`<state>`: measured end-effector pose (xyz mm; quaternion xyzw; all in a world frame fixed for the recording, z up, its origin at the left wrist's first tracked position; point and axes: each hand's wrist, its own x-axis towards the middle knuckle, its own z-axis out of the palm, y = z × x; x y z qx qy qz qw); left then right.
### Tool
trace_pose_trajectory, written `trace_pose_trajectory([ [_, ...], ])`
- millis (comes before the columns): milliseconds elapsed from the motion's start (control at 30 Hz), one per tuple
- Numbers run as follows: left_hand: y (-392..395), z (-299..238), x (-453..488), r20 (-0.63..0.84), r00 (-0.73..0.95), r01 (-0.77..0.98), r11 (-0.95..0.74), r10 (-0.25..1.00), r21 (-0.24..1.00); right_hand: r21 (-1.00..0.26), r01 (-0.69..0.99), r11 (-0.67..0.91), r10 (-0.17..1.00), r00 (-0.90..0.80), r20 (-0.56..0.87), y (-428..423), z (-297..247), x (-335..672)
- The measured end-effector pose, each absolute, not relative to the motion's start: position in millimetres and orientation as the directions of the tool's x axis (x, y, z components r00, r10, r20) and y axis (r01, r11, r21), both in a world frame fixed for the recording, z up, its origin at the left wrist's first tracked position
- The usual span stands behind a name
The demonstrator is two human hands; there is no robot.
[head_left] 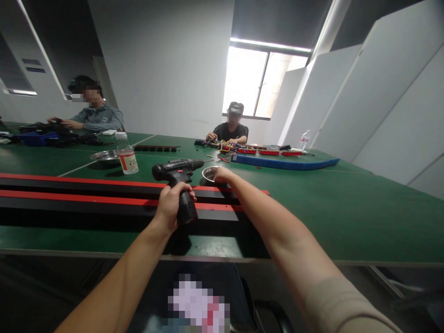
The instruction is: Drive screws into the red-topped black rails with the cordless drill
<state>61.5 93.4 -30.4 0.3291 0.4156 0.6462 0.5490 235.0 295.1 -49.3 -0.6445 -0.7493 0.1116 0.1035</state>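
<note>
Cordless drill (173, 173) clamped in left hand (170, 202), above red-and-black bars (86, 199) on green counter (347, 208). Right hand (223, 175) dips into metal bowl (207, 175) just beyond bars; fingers hidden, cannot tell whether they grip anything.

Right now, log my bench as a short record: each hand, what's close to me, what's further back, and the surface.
Left hand: holds a black cordless drill by its handle, bit pointing right
Right hand: reaches into a round silver metal bowl; its grasp is hidden
Close: two long black rails with red tops, side by side
Further back: upright clear plastic bottle with white cap; long blue strip
Surface: flat green tabletop
</note>
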Motion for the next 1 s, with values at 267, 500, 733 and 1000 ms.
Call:
trace_pose_trajectory([
  [267,92.9,-29.3,60.8,-0.030,-0.161,-0.424,-0.042,0.986,0.905,-0.343,0.932,0.118,0.993,-0.111,0.041,287.0,-45.6,240.0],
  [500,94.9,-33.0,55.7,-0.048,-0.103,-0.437,-0.002,0.994,0.899,-0.537,0.824,0.181,0.983,-0.159,0.088,273.9,-36.3,253.2],
  [733,92.6,-36.8,49.0,-0.033,-0.016,-0.387,0.024,0.999,0.922,-0.819,0.491,0.298,0.950,-0.232,0.208,215.7,-35.8,300.9],
  [1000,87.1,-37.7,39.6,0.041,0.202,-0.203,0.001,0.978,0.979,-0.940,0.289,0.179,0.983,-0.004,0.186,111.5,-57.2,369.4],
])
